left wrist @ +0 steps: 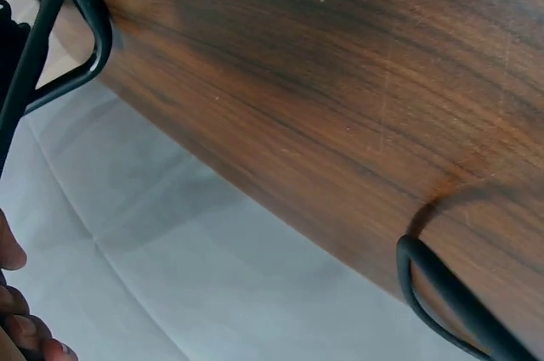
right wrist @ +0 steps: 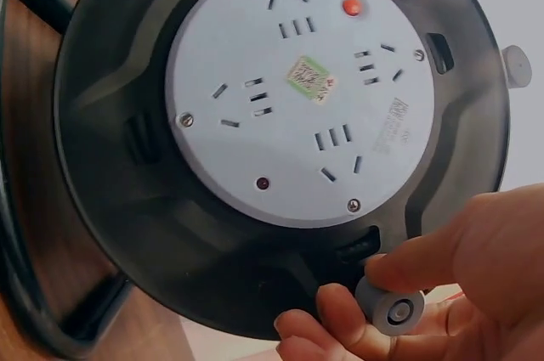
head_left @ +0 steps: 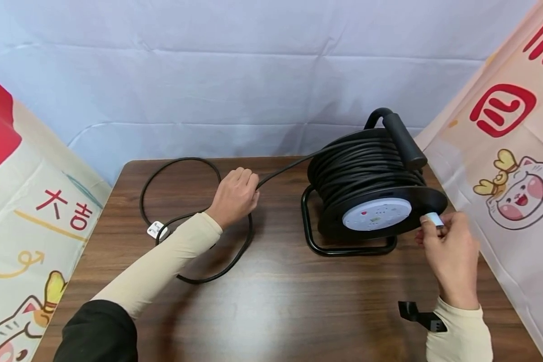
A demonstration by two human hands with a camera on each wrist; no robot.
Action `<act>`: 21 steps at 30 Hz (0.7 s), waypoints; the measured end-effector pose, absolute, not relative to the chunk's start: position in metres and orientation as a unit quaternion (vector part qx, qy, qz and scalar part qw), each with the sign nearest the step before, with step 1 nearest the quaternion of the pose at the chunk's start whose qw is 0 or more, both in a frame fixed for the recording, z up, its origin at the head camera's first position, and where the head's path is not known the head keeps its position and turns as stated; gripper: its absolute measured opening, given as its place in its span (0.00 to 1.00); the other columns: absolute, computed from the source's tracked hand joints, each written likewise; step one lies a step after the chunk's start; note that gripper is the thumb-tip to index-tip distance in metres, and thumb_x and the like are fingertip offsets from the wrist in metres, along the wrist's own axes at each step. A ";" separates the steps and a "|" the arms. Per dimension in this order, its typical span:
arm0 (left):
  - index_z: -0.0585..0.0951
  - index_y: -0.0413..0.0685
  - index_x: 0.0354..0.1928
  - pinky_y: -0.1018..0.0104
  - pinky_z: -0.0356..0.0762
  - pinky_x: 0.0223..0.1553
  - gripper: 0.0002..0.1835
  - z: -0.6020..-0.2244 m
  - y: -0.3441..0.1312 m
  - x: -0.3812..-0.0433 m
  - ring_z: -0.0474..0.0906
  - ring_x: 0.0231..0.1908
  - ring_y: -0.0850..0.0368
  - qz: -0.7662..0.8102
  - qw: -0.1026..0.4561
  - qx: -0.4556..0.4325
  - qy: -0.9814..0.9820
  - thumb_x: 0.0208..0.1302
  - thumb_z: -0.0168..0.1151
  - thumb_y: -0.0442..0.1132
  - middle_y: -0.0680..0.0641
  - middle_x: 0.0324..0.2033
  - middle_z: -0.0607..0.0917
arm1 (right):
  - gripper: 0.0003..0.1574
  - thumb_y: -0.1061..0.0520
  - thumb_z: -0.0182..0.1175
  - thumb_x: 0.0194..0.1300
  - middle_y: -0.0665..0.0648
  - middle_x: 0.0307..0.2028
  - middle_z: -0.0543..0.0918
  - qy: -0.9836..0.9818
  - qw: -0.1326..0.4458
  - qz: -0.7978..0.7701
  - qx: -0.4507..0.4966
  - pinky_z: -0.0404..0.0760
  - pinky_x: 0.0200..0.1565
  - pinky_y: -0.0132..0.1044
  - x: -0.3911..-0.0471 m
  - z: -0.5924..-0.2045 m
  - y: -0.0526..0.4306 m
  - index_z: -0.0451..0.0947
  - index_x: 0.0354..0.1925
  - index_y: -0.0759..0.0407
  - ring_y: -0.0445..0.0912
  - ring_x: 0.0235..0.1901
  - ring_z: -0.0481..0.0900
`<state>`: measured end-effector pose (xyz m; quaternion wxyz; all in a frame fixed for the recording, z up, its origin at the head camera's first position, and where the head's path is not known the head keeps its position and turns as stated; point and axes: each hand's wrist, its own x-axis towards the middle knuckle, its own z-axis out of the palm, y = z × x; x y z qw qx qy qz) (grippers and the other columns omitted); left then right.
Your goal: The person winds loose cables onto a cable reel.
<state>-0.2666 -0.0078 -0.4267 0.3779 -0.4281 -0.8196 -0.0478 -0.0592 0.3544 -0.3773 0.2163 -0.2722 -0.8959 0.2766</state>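
Observation:
A black cable reel stands at the right of the table, wound with many turns of black cable. My right hand pinches the small grey winding knob at the rim of its disc. In the right wrist view the white socket panel faces the camera. Left of the reel, my left hand grips the cable, which runs taut from the drum to the fist. In the left wrist view, fingers show at the lower left corner.
Loose cable lies in loops on the left of the wooden table, with a white tag on it. The reel rests on a black tubular stand and has a carrying handle. Pale cloth hangs behind, printed cloths at both sides.

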 end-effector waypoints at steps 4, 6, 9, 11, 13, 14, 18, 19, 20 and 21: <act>0.69 0.42 0.26 0.63 0.60 0.25 0.05 -0.426 -0.009 -0.267 0.60 0.22 0.52 -0.047 0.377 -0.430 -0.819 0.51 0.55 0.34 0.46 0.22 0.67 | 0.20 0.48 0.52 0.64 0.47 0.19 0.81 -0.900 0.210 0.268 -0.273 0.62 0.28 0.37 -0.060 -0.382 0.353 0.66 0.43 0.63 0.40 0.24 0.74; 0.70 0.42 0.26 0.63 0.61 0.25 0.04 -0.426 -0.009 -0.267 0.61 0.23 0.52 -0.047 0.376 -0.431 -0.819 0.52 0.54 0.34 0.46 0.22 0.67 | 0.20 0.48 0.52 0.64 0.48 0.19 0.81 -0.901 0.208 0.266 -0.272 0.63 0.28 0.39 -0.060 -0.385 0.353 0.66 0.42 0.63 0.49 0.27 0.77; 0.70 0.41 0.27 0.63 0.62 0.26 0.04 -0.427 -0.011 -0.267 0.62 0.23 0.51 -0.044 0.374 -0.430 -0.820 0.53 0.55 0.34 0.46 0.23 0.68 | 0.20 0.48 0.51 0.64 0.48 0.19 0.82 -0.902 0.202 0.268 -0.271 0.63 0.28 0.40 -0.061 -0.390 0.352 0.66 0.42 0.63 0.57 0.30 0.78; 0.71 0.41 0.27 0.63 0.62 0.26 0.05 -0.430 -0.012 -0.268 0.62 0.23 0.52 -0.040 0.373 -0.431 -0.821 0.53 0.56 0.35 0.46 0.23 0.69 | 0.19 0.47 0.50 0.65 0.50 0.21 0.82 -0.903 0.194 0.270 -0.272 0.63 0.27 0.39 -0.061 -0.395 0.351 0.66 0.42 0.63 0.55 0.28 0.77; 0.71 0.41 0.27 0.64 0.62 0.25 0.07 -0.434 -0.014 -0.269 0.62 0.22 0.52 -0.038 0.371 -0.435 -0.819 0.52 0.58 0.36 0.46 0.22 0.69 | 0.19 0.47 0.50 0.65 0.51 0.22 0.83 -0.904 0.187 0.271 -0.273 0.64 0.25 0.38 -0.061 -0.402 0.350 0.66 0.42 0.62 0.52 0.26 0.76; 0.70 0.42 0.27 0.64 0.61 0.24 0.07 -0.436 -0.015 -0.269 0.62 0.22 0.53 -0.037 0.370 -0.439 -0.818 0.52 0.59 0.36 0.47 0.22 0.68 | 0.19 0.46 0.50 0.65 0.52 0.23 0.83 -0.905 0.181 0.272 -0.274 0.64 0.25 0.37 -0.061 -0.405 0.349 0.66 0.42 0.62 0.51 0.26 0.76; 0.70 0.43 0.26 0.65 0.60 0.24 0.08 -0.441 -0.015 -0.269 0.63 0.22 0.54 -0.046 0.360 -0.462 -0.809 0.53 0.60 0.36 0.48 0.21 0.68 | 0.19 0.47 0.50 0.65 0.56 0.25 0.83 -0.905 0.168 0.279 -0.273 0.64 0.24 0.38 -0.062 -0.420 0.344 0.66 0.41 0.62 0.52 0.25 0.76; 0.69 0.43 0.26 0.65 0.60 0.24 0.08 -0.441 -0.014 -0.270 0.63 0.22 0.54 -0.045 0.355 -0.470 -0.807 0.54 0.59 0.36 0.48 0.21 0.67 | 0.19 0.47 0.50 0.65 0.56 0.25 0.83 -0.905 0.165 0.282 -0.272 0.64 0.24 0.38 -0.062 -0.422 0.342 0.66 0.42 0.62 0.52 0.25 0.76; 0.69 0.44 0.26 0.65 0.61 0.25 0.07 -0.441 -0.013 -0.270 0.63 0.23 0.54 -0.044 0.349 -0.477 -0.805 0.55 0.58 0.35 0.48 0.22 0.67 | 0.19 0.47 0.50 0.65 0.56 0.25 0.83 -0.905 0.163 0.284 -0.272 0.65 0.24 0.38 -0.062 -0.425 0.341 0.66 0.42 0.62 0.52 0.25 0.76; 0.69 0.44 0.27 0.65 0.61 0.25 0.07 -0.441 -0.011 -0.270 0.64 0.24 0.54 -0.042 0.344 -0.482 -0.804 0.57 0.57 0.36 0.49 0.22 0.67 | 0.18 0.48 0.50 0.65 0.57 0.24 0.83 -0.905 0.163 0.286 -0.271 0.64 0.24 0.39 -0.063 -0.427 0.340 0.66 0.42 0.62 0.53 0.25 0.76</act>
